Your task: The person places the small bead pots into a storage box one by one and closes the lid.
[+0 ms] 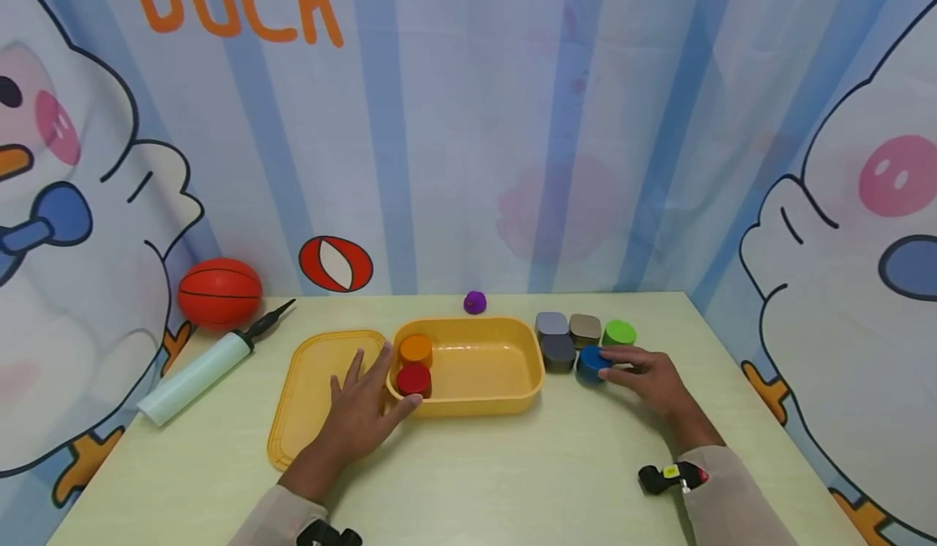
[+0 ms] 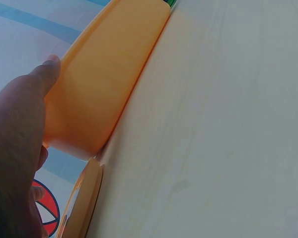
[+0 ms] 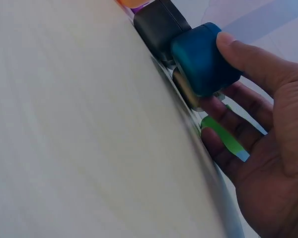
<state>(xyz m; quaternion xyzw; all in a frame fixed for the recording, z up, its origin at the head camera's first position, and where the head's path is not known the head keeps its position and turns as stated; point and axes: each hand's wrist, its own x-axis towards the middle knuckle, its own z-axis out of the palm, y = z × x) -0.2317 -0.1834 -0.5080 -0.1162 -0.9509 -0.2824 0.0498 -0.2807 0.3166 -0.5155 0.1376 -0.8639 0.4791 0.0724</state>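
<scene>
My right hand [image 1: 654, 379] pinches a small blue rounded box [image 1: 590, 364] between thumb and fingers. In the right wrist view the blue box [image 3: 201, 62] appears slightly off the table, beside a dark grey box [image 3: 159, 29]. My left hand [image 1: 363, 408] rests at the left end of a yellow plastic container [image 1: 468, 407], fingers spread and thumb at its front rim. Inside that end sit an orange round-edged box [image 1: 416, 349] and a red one [image 1: 414, 379]. The thumb [image 2: 52, 67] touches the container's rim in the left wrist view.
Right of the container stand lavender [image 1: 551, 323], tan [image 1: 585, 329] and green [image 1: 619, 332] small boxes. The yellow lid [image 1: 315, 391] lies under the left forearm's side. A hand pump [image 1: 198, 375] and red ball [image 1: 220, 293] are far left; a small purple object [image 1: 475, 302] stands behind.
</scene>
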